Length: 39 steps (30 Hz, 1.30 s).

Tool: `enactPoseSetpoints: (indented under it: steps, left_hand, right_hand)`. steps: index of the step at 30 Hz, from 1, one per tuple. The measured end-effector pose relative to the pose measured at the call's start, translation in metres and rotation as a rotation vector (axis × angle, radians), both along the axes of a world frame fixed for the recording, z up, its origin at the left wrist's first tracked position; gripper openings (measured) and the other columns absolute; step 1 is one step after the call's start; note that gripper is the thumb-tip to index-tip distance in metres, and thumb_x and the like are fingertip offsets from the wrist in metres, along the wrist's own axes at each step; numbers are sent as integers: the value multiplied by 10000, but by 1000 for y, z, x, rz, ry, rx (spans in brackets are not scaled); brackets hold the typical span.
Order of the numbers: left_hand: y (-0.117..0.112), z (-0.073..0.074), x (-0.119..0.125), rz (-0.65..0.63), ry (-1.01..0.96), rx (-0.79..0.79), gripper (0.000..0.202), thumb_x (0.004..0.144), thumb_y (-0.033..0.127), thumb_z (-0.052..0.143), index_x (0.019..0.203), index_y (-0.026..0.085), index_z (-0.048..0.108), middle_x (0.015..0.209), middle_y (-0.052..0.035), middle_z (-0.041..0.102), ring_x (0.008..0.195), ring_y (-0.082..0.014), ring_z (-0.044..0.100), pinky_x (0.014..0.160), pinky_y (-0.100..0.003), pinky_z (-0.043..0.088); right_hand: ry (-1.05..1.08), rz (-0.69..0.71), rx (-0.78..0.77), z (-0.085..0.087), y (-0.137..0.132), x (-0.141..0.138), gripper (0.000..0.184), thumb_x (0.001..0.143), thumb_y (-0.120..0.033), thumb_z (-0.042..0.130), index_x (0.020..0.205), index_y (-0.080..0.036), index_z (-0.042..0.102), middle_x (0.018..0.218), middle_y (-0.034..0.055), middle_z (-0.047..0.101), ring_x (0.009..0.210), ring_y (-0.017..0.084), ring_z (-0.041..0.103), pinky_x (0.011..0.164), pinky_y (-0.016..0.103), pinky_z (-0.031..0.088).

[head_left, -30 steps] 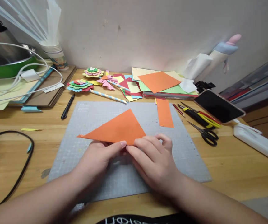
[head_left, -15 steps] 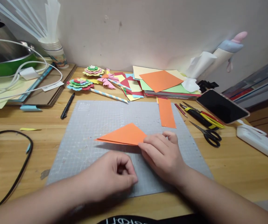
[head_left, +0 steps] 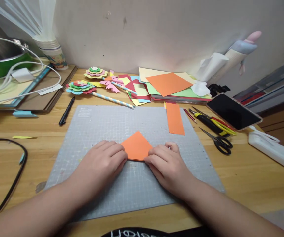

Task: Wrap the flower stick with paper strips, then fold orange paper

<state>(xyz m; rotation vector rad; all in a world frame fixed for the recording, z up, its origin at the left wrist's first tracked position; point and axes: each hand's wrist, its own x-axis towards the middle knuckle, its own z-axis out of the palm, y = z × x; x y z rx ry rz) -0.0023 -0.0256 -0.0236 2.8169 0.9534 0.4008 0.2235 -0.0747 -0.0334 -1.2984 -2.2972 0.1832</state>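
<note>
Between my two hands is a sheet of orange paper (head_left: 137, 146), folded into a triangle with its point away from me and its long folded edge towards me. My left hand (head_left: 104, 158) closes over the paper's left corner, fingers together near the front fold. On the other side my right hand (head_left: 165, 164) pinches the right part of the same fold. Both outer corners of the paper are hidden under the hands. Beneath lies a grey cutting mat (head_left: 102, 121) with grid lines.
An orange paper strip (head_left: 175, 118) lies on the mat's far right. Scissors (head_left: 219, 143), a utility knife (head_left: 208, 123) and a phone (head_left: 233, 110) are to the right. Paper flowers (head_left: 81, 87) and stacked coloured paper (head_left: 179, 93) sit at the back. A black pen (head_left: 67, 111) lies left.
My left hand has moved from in front of the paper onto its left corner and gripped it. The folded paper now sits a little nearer me; my right hand keeps its hold.
</note>
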Motion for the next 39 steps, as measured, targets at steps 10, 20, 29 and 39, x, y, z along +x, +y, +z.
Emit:
enactPoseSetpoints:
  steps: [10,20,29,39]
  left_hand:
    - [-8,4,3,-38,51,83,198,894,125,456,781,170,611,719,-13,616,679,-175,551,675,-349,369]
    - [-9,-3,8,99,-49,-203,183,911,249,464,799,184,594,803,-31,597,754,-190,526,681,-362,397]
    - [-4,6,16,254,-65,-297,157,834,257,547,708,190,614,747,-33,581,741,-196,517,670,-362,396]
    - [-4,7,16,268,-33,-319,154,829,252,539,701,188,598,740,-32,587,744,-201,522,687,-369,392]
  right_hand:
    - [58,-32,-69,-1,-2,-11,176,920,-155,493,801,-188,618,798,3,648,760,147,547,749,339,271]
    - [56,-67,-168,5,2,-15,167,902,-150,486,800,-191,613,783,10,636,780,158,537,738,334,276]
    - [73,-244,-318,10,9,-22,105,811,-167,604,719,-215,616,838,30,581,845,217,514,731,368,275]
    - [80,-216,-300,8,-5,0,93,847,-150,602,778,-212,587,860,6,614,862,197,539,770,370,277]
